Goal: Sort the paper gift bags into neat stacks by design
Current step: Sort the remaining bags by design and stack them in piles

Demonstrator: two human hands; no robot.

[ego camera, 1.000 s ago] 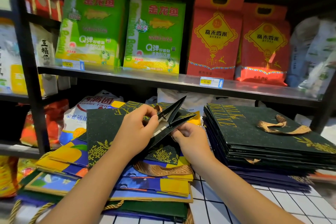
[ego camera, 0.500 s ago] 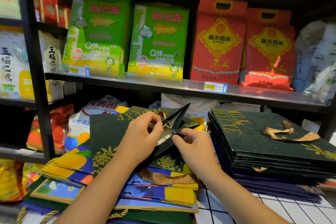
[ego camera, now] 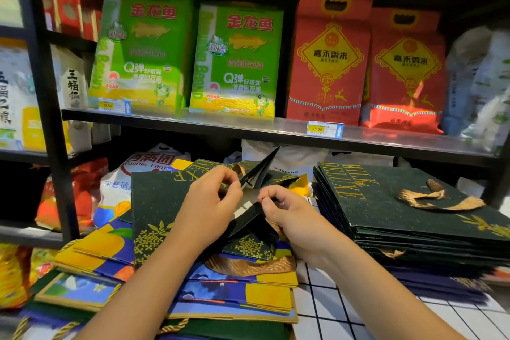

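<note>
A dark green gift bag with gold flowers (ego camera: 157,201) lies on top of a mixed pile of blue-and-yellow bags (ego camera: 242,292) at the left. Its side fold (ego camera: 259,171) stands up, partly open. My left hand (ego camera: 207,210) pinches the upper flap of that fold. My right hand (ego camera: 287,212) pinches the lower flap just beside it. A neat stack of matching dark green bags (ego camera: 400,201) sits to the right, with a gold ribbon handle (ego camera: 438,199) on top. Another gold ribbon (ego camera: 248,265) hangs below my hands.
A metal shelf (ego camera: 248,130) with green and red rice packs runs just above the bags. A black upright post (ego camera: 47,107) stands at the left. More food sacks (ego camera: 146,165) lie behind the pile. A white gridded surface (ego camera: 358,317) shows at the bottom right.
My hands have drawn closer together on the bag's side fold, and the raised flaps have narrowed. The view has shifted slightly down and left.
</note>
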